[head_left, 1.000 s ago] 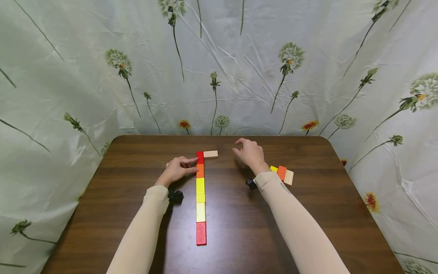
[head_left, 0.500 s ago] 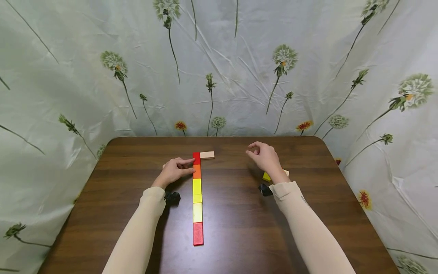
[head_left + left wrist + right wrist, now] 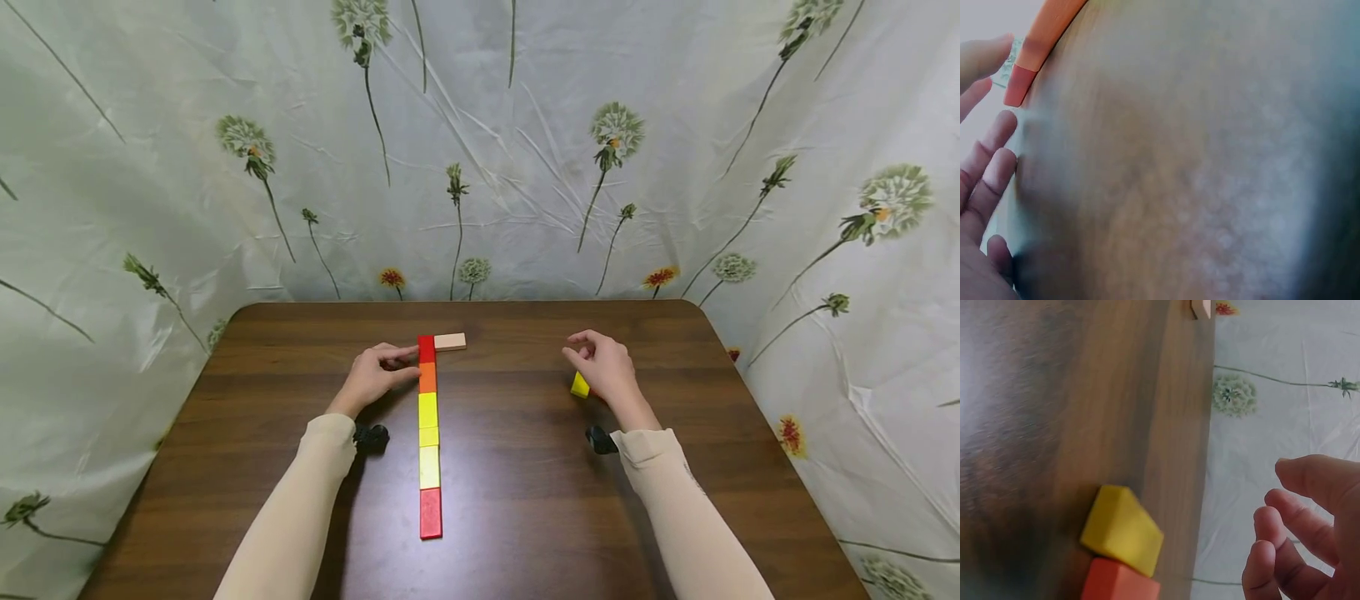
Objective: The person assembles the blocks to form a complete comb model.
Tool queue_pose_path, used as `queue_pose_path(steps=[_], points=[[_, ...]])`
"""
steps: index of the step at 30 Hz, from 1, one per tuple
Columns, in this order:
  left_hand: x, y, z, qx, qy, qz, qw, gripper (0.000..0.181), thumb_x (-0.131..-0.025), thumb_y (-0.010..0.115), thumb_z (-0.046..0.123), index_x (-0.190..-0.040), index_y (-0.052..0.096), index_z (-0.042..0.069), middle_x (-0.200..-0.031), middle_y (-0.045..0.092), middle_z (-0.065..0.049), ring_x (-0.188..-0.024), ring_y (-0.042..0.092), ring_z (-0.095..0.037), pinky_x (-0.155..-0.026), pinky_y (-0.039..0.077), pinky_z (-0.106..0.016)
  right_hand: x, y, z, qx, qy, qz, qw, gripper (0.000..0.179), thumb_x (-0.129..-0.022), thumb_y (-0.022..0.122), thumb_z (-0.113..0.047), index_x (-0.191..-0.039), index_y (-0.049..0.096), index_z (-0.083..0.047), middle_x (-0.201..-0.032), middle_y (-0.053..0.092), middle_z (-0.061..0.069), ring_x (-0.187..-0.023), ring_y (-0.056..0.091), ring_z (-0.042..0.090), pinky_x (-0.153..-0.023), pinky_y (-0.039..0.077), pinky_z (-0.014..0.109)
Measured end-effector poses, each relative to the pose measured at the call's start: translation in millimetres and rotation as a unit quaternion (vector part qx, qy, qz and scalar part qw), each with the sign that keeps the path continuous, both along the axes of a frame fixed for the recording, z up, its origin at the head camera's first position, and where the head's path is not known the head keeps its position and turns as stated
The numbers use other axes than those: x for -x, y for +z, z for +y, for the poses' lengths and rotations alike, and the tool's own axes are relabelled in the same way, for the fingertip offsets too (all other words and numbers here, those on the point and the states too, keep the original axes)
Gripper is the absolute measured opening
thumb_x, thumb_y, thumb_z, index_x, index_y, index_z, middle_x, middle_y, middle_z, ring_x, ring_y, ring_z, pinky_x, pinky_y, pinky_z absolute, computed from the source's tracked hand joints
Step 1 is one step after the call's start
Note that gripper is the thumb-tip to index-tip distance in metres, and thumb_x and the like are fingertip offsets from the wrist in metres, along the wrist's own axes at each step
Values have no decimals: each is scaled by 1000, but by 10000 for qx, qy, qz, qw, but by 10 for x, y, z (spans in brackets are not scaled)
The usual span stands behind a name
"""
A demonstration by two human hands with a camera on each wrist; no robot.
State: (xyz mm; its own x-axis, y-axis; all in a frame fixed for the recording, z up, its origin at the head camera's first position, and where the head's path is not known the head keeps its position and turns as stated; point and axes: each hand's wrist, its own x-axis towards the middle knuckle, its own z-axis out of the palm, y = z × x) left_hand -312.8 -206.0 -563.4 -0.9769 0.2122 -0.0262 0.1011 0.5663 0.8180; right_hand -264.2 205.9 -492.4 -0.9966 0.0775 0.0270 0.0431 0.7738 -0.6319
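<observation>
A straight row of wooden blocks runs toward the person in the head view. At its far end is a red block (image 3: 427, 347), then an orange block (image 3: 427, 377), yellow blocks (image 3: 427, 409) and a near red block (image 3: 431, 512). My left hand (image 3: 371, 375) lies along the row's left side, index fingertip at the far red block and thumb tip at the orange one. Nothing is held in my right hand (image 3: 606, 365), loosely bent over a yellow block (image 3: 580, 385). An orange-red block (image 3: 1119, 581) adjoins that yellow block in the right wrist view; the hand mostly covers it from above.
A plain wooden block (image 3: 450, 342) sticks out rightward from the far red block. All of it rests on a dark wooden table (image 3: 517, 467). A flowered curtain (image 3: 540, 225) hangs behind the table's far edge.
My right hand has moved to the right, toward the loose blocks, and now hides most of them. The left hand stays at the row. The head view has shifted slightly.
</observation>
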Motion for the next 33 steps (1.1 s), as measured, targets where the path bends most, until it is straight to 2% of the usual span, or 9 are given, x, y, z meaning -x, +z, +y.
queue_pose_path(steps=[2,5,8,13,20,27,33], points=[[-1,-12,-6,-94,34,108,9999,52,-90,90,33,-138,76,20,-130,72,-10,-119,63,-32,-107,49,-51,-39,-32,26,-91,-73,13,9999,33,-104,69,-32,-126,74,-8,-94,71,10,-79,60,26,-78,45,39],[-4,-9,-4,-186,68,177,9996,53,-89,90,32,-138,76,19,-139,70,-10,-134,59,-35,-120,40,-58,-97,-87,57,-267,-175,18,9995,33,-104,69,-32,-127,74,-8,-98,72,11,-86,63,29,-85,45,47],[-5,0,4,-262,73,183,9995,54,-89,90,31,-139,75,19,-144,69,-10,-142,55,-37,-125,34,-60,-148,-143,77,-467,-284,-8,9985,33,-103,70,-32,-125,75,-9,-100,72,11,-95,66,32,-89,43,52],[-5,0,4,-183,24,153,9997,55,-90,89,31,-141,73,19,-151,65,-10,-148,51,-37,-126,32,-61,-217,-205,87,-847,-482,-74,9952,35,-101,71,-34,-124,77,-8,-102,71,13,-100,67,37,-83,41,51],[3,18,3,63,-167,8,9998,58,-91,87,35,-145,70,22,-160,59,-7,-155,44,-38,-127,25,-67,-315,-282,72,-1247,-601,-233,9901,48,-98,77,-39,-129,75,-2,-120,71,24,-107,63,44,-82,41,50],[4,31,29,125,-196,-100,9997,57,-92,86,35,-145,70,23,-162,57,-5,-157,41,-38,-127,19,-71,-376,-371,79,-1474,-592,-177,9871,49,-93,84,-40,-124,77,-2,-115,71,24,-100,60,42,-76,40,47],[14,39,45,230,-218,-131,9994,57,-93,86,35,-145,70,22,-162,56,-6,-156,40,-39,-127,11,-73,-382,-389,66,-1558,-604,-173,9858,52,-92,85,-41,-126,77,-2,-116,71,25,-97,59,40,-75,39,46]])
